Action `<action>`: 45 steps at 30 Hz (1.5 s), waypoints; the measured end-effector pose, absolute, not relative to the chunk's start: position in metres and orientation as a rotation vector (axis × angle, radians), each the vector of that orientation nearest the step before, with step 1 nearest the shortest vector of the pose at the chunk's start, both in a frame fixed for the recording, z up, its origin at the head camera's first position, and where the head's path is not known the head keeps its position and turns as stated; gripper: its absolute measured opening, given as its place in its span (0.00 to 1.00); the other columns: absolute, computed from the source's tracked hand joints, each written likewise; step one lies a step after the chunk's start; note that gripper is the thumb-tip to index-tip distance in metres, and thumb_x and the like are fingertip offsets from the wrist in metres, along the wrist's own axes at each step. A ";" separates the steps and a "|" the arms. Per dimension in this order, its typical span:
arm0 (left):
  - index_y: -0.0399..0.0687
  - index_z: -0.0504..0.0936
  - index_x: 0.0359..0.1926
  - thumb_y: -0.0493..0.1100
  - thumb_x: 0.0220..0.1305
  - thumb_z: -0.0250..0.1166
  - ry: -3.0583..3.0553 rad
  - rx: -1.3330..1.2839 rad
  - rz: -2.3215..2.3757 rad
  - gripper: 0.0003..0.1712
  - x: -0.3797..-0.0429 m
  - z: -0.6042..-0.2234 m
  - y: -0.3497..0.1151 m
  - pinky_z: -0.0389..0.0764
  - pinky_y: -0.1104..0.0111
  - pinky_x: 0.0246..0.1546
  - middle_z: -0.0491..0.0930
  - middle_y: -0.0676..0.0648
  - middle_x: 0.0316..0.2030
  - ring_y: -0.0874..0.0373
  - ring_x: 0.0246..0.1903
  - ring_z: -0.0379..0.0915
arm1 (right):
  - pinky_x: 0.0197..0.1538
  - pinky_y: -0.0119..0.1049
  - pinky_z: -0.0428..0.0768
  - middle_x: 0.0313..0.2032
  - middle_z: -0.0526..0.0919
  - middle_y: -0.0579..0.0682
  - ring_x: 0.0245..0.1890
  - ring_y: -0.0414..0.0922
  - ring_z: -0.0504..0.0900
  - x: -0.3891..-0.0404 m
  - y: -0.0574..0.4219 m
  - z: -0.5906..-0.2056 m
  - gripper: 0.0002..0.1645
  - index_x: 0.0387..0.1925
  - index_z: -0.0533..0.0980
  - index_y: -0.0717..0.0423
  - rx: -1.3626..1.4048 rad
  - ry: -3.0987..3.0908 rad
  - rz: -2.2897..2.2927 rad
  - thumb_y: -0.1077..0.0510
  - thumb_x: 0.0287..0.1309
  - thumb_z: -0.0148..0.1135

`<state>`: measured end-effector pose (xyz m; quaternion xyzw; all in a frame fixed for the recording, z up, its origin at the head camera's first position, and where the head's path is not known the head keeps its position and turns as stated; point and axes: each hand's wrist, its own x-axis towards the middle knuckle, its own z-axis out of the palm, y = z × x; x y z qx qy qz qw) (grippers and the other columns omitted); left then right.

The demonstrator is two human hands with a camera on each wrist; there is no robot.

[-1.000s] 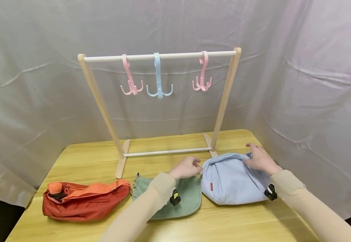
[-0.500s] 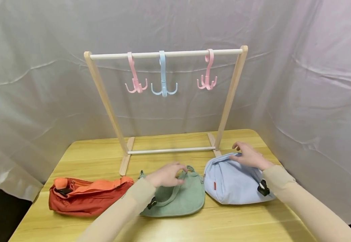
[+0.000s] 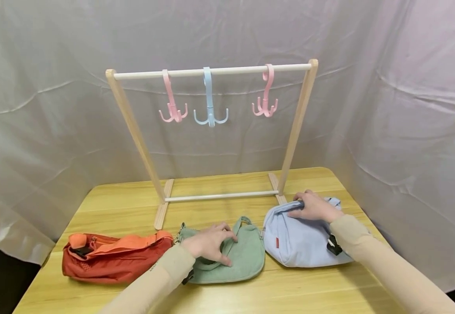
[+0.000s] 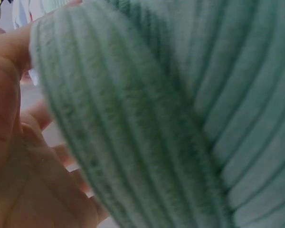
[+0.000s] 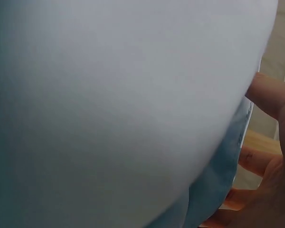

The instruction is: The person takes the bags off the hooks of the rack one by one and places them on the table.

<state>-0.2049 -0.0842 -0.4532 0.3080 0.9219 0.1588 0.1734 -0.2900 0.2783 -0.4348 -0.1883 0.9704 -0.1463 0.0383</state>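
My left hand (image 3: 210, 242) reaches over a green corduroy handbag (image 3: 249, 257), its thumb and fingers spread over the strap. In the left wrist view, the ribbed green strap (image 4: 114, 118) fills the middle, with the thumb at its edge and the fingers loosely bent behind. At the top of a light blue bag (image 3: 302, 244) with a small red tag, my right hand (image 3: 311, 207) straddles the upper edge, thumb in front and fingers beyond. The right wrist view has pale blue fabric (image 5: 133, 104) close up, with the fingers along its side.
A red bag (image 3: 113, 266) with an orange strap lies at the left. Behind the bags stands a wooden rack (image 3: 296, 126). Two pink hooks (image 3: 170, 100) and a blue hook (image 3: 209, 100) hang from its white rail (image 3: 141, 75). Grey curtains (image 3: 219, 35) surround the table.
My left hand has moved left and down over the green handbag, uncovering its right part. The right hand has shifted left along the blue bag's top edge.
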 end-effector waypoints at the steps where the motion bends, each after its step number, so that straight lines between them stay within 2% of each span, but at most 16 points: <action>1: 0.60 0.78 0.62 0.58 0.51 0.78 2.627 0.878 0.444 0.36 -0.204 -0.454 -0.084 0.78 0.57 0.56 0.69 0.51 0.62 0.50 0.61 0.69 | 0.47 0.55 0.79 0.46 0.79 0.64 0.44 0.55 0.77 -0.289 0.278 -0.435 0.39 0.55 0.77 0.66 -0.578 2.977 -0.444 0.40 0.52 0.74; 4: 0.60 0.78 0.61 0.58 0.51 0.79 2.656 0.886 0.436 0.36 -0.203 -0.456 -0.083 0.77 0.55 0.58 0.70 0.51 0.61 0.50 0.61 0.68 | 0.47 0.54 0.78 0.45 0.80 0.62 0.44 0.54 0.76 -0.287 0.278 -0.436 0.39 0.54 0.77 0.66 -0.586 2.984 -0.432 0.41 0.51 0.75; 11: 0.60 0.79 0.61 0.58 0.51 0.79 2.687 0.899 0.421 0.36 -0.202 -0.460 -0.083 0.76 0.55 0.60 0.71 0.51 0.62 0.50 0.62 0.69 | 0.51 0.57 0.78 0.46 0.82 0.63 0.48 0.59 0.78 -0.278 0.283 -0.438 0.37 0.52 0.78 0.66 -0.624 3.015 -0.436 0.43 0.49 0.76; 19: 0.60 0.78 0.62 0.58 0.51 0.79 2.687 0.899 0.422 0.37 -0.203 -0.464 -0.085 0.76 0.54 0.61 0.70 0.51 0.63 0.50 0.63 0.68 | 0.53 0.59 0.79 0.47 0.82 0.66 0.49 0.61 0.78 -0.270 0.290 -0.441 0.42 0.54 0.76 0.70 -0.629 3.014 -0.406 0.43 0.48 0.77; 26: 0.62 0.79 0.61 0.58 0.51 0.79 2.674 0.894 0.413 0.36 -0.202 -0.464 -0.086 0.76 0.53 0.61 0.70 0.52 0.62 0.48 0.63 0.69 | 0.50 0.56 0.79 0.45 0.83 0.63 0.46 0.58 0.78 -0.264 0.291 -0.440 0.39 0.52 0.77 0.66 -0.624 2.990 -0.403 0.43 0.46 0.78; 36: 0.63 0.79 0.61 0.58 0.51 0.78 2.650 0.935 0.406 0.35 -0.200 -0.459 -0.084 0.78 0.58 0.56 0.70 0.53 0.60 0.51 0.59 0.70 | 0.50 0.55 0.79 0.45 0.83 0.61 0.46 0.57 0.79 -0.264 0.292 -0.437 0.37 0.50 0.78 0.64 -0.598 2.965 -0.398 0.43 0.46 0.78; 45: 0.63 0.77 0.62 0.61 0.53 0.77 2.603 0.944 0.431 0.36 -0.200 -0.454 -0.090 0.78 0.58 0.57 0.69 0.53 0.62 0.52 0.61 0.69 | 0.45 0.49 0.78 0.42 0.81 0.58 0.41 0.51 0.76 -0.265 0.289 -0.431 0.34 0.48 0.77 0.62 -0.597 2.892 -0.412 0.43 0.47 0.78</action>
